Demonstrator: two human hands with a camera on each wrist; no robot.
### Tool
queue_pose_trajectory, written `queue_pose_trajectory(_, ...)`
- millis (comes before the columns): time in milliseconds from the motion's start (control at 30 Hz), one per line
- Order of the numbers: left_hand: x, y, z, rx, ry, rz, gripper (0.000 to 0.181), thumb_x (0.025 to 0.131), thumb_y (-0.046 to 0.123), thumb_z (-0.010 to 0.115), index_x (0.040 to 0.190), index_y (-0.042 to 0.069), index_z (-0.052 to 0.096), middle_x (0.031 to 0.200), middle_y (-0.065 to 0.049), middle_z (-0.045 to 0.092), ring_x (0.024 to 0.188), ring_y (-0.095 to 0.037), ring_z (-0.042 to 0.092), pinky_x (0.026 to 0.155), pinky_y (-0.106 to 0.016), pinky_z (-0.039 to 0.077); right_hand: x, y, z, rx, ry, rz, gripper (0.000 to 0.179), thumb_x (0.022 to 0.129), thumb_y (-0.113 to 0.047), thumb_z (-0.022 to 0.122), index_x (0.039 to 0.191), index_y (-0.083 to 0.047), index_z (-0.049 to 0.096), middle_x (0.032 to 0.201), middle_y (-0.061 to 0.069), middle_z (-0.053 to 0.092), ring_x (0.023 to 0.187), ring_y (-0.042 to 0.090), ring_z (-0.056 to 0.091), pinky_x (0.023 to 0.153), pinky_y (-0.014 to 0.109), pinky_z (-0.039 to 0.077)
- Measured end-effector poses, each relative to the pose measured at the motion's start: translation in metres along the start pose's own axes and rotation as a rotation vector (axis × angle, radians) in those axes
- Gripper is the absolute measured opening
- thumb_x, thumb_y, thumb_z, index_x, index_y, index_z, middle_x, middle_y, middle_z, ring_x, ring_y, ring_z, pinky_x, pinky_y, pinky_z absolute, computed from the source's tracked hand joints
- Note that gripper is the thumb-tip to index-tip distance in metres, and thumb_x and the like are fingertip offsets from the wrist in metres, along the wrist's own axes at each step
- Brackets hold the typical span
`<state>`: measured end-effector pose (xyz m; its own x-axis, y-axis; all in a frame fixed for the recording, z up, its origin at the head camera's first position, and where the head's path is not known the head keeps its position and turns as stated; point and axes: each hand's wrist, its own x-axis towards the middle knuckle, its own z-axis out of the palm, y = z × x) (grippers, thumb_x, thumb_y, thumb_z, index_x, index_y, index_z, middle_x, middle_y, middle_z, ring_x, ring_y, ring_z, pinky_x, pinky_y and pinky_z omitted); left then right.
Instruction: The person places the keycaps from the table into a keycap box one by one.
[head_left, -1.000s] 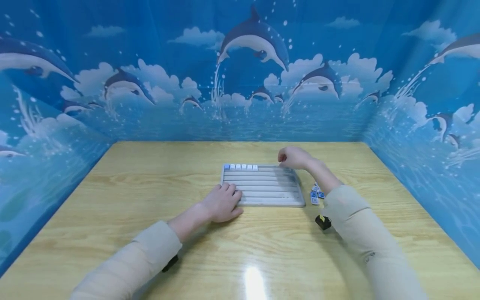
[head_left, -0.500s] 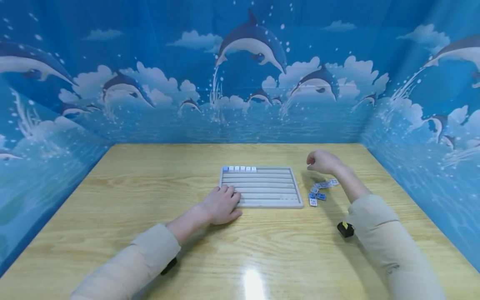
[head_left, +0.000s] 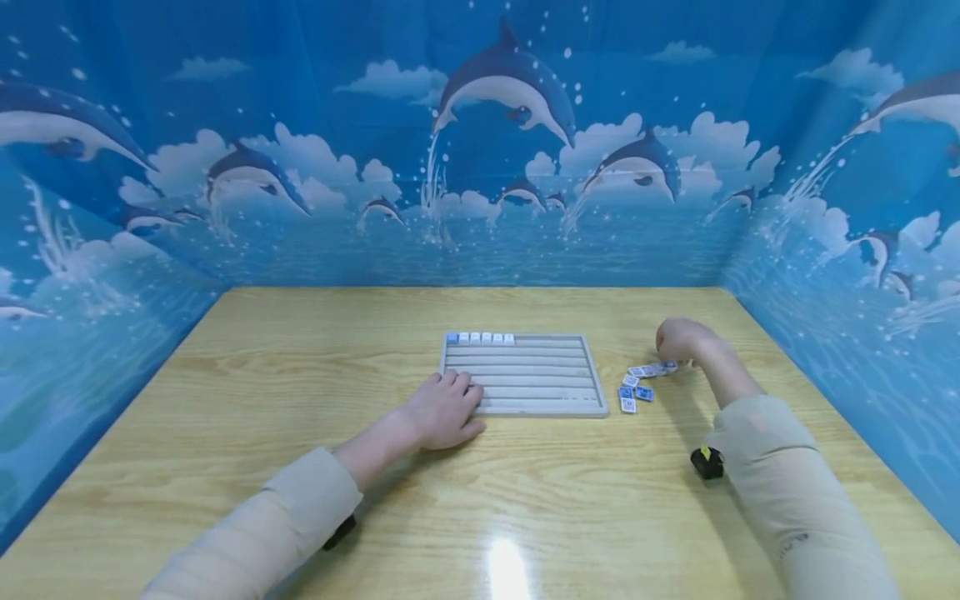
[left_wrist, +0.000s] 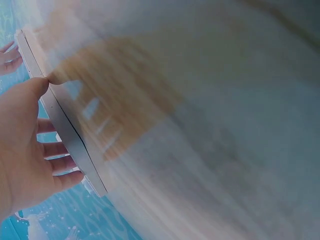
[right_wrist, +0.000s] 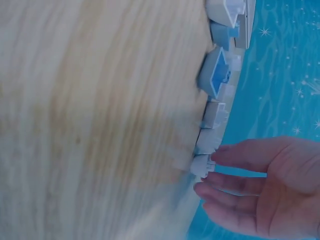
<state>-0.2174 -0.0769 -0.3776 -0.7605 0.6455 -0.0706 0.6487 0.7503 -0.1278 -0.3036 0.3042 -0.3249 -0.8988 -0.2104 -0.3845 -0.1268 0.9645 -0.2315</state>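
Head view: the left hand rests loosely spread on the near-left corner of the grey tray; loose keycaps lie past its right edge. Left wrist: the thumb touches its side. Right wrist: the right hand has a narrow grip — pinching the outermost keycap.
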Motion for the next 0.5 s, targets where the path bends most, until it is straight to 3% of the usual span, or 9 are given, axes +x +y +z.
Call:
queue_pose_trajectory(167, 0.0002, -0.0004, 0.0010, 0.001, 0.009, 0.005, 0.048, 0.093, 0.050, 0.044, 0.118, 0.009, 0.052, 0.110, -0.009, 0.050, 0.101, -0.024, 0.046, 0.087, -0.040, 0.040, 0.0021, 0.0059, 0.0043, 0.082, 0.014, 0.041, 0.014, 0.076, 0.005, 0.047, 0.067, -0.004, 0.052, 0.062, 0.010, 0.054, 0.052, 0.017, 0.053, 0.050, 0.030, 0.049)
queue_pose_trajectory(400, 0.0010, -0.0007, 0.0022, 0.010, 0.016, 0.009, 0.048, 0.093, 0.050, 0.043, 0.118, 0.010, 0.051, 0.110, -0.009, 0.050, 0.101, -0.024, 0.046, 0.087, -0.039, 0.040, 0.0063, 0.0101, 0.0059, 0.055, 0.029, 0.040, 0.015, 0.072, 0.006, 0.046, 0.063, -0.005, 0.051, 0.062, 0.008, 0.052, 0.047, 0.011, 0.049, 0.048, 0.026, 0.048)
queue_pose_trajectory(500, 0.0012, -0.0010, 0.0037, 0.007, 0.014, 0.009, 0.048, 0.094, 0.050, 0.043, 0.118, 0.009, 0.051, 0.111, -0.009, 0.050, 0.102, -0.024, 0.046, 0.087, -0.040, 0.039, 0.0057, 0.0094, 0.0053, 0.058, 0.033, 0.046, 0.015, 0.077, 0.002, 0.047, 0.064, -0.005, 0.050, 0.064, 0.007, 0.049, 0.048, 0.012, 0.050, 0.049, 0.026, 0.049)
